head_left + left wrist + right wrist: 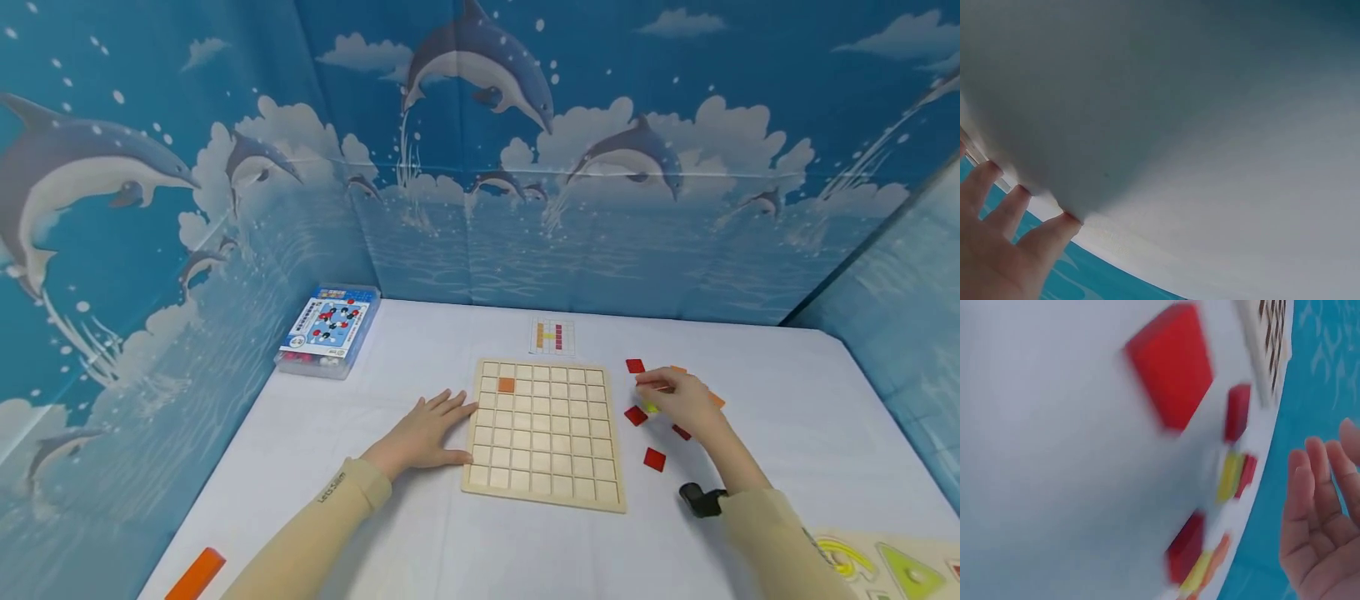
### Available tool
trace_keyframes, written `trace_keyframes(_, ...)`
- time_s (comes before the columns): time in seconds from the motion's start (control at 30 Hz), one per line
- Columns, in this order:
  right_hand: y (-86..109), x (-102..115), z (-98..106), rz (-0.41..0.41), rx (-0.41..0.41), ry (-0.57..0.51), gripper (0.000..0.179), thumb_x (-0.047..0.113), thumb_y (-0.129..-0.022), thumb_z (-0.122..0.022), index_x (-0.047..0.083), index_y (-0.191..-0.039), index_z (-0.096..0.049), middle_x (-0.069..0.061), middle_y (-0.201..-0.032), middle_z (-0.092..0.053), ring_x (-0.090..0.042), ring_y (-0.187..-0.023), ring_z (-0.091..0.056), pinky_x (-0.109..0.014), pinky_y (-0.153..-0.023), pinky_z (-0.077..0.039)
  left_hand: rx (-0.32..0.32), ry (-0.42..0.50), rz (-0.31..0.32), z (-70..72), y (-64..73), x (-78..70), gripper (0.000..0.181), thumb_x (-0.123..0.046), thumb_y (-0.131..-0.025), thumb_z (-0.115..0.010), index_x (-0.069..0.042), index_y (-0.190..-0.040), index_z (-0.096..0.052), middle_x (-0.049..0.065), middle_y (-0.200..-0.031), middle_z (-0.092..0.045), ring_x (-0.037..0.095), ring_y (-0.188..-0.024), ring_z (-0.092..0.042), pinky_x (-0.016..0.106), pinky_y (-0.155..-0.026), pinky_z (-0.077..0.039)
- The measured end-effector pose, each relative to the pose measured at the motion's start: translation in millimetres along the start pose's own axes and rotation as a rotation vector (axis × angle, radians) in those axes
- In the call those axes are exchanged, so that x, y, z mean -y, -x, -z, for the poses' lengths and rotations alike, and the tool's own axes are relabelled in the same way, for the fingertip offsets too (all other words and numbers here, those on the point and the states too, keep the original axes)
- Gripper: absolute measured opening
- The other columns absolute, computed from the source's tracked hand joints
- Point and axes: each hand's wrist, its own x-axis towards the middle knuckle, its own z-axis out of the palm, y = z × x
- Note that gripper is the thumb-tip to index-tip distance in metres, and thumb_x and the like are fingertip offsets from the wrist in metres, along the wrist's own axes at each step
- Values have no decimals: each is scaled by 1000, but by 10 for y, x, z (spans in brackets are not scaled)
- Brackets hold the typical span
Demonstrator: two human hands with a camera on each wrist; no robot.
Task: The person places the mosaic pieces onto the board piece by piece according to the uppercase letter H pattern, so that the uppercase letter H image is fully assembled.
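Observation:
A wooden grid board (543,499) lies on the white table, with one orange square tile (506,385) in a cell near its upper left. My left hand (427,429) rests spread beside the board, fingertips and thumb at its left edge. To the right of the board, my right hand (686,404) hovers over loose square tiles, its fingers loosely bent. Around and under it are several red tiles (655,459), a yellow-green tile (651,408) and orange tiles (716,400). In the right wrist view no tile shows between the fingers (1297,519).
Behind the board lies a small pattern card (552,337). A clear plastic box (330,332) with a printed cover sits at the back left. Near my right forearm is a black object (701,500). An orange block (197,573) and a shape board (862,542) are at the front corners.

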Motion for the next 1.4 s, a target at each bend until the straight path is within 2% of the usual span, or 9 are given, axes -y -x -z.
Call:
trace_keyframes(0.13, 81, -259, 172, -108, -51, 18, 47, 35, -95, -65, 3, -129, -58, -21, -120, -62, -29, -98, -57, -33, -70, -56, -3, -3, -1, 12, 0, -9, 85, -61, -85, -65, -23, -155, -33, 8, -162, -28, 35, -150, -23, 64, -116, -24)
trace_keyframes(0.2, 126, -350, 262, -149, -48, 17, 51, 36, -96, -62, 1, -132, -54, -26, -125, -57, -32, -100, -55, -35, -73, -56, -2, 2, -2, 18, 5, -13, 85, -61, -85, -66, -23, -155, -33, 8, -162, -29, 35, -150, -23, 65, -116, -23)
trace_keyframes(0.43, 230, -524, 484, -268, -62, -18, 57, 36, -99, -57, -3, -139, -46, -32, -135, -47, -43, -111, -48, -51, -88, -52, -1, 21, -8, 37, 27, -22, 85, -60, -85, -66, -23, -155, -33, 8, -162, -29, 36, -150, -24, 65, -116, -23)
trace_keyframes(0.7, 215, -646, 497, -352, -82, -41, 66, 37, -94, -65, -5, -140, -43, -33, -134, -48, -46, -115, -44, -56, -93, -49, -1, 23, -11, 51, 24, -23, 85, -60, -86, -65, -22, -155, -33, 9, -162, -29, 36, -150, -23, 66, -116, -23)
trace_keyframes(0.93, 178, -756, 477, -394, -61, -25, 78, 40, -88, -73, -7, -140, -40, -32, -128, -51, -46, -115, -43, -56, -93, -48, 3, 34, -7, 55, 43, -41, 85, -59, -86, -66, -21, -155, -33, 8, -162, -29, 35, -151, -22, 65, -116, -22)
trace_keyframes(1.13, 202, -660, 448, -422, -79, -22, 66, 26, -91, -72, -11, -135, -41, -31, -119, -54, -42, -108, -48, -44, -84, -52, -1, 28, -4, 41, 48, -22, 84, -59, -86, -66, -22, -155, -33, 8, -162, -29, 36, -151, -22, 65, -116, -22)
trace_keyframes(1.4, 192, -665, 402, -444, -123, 15, 55, 20, -91, -70, -10, -129, -44, -29, -114, -54, -42, -104, -48, -49, -88, -50, -8, 34, -20, 27, 37, -20, 84, -60, -86, -65, -22, -154, -34, 9, -162, -29, 37, -150, -23, 66, -116, -22)
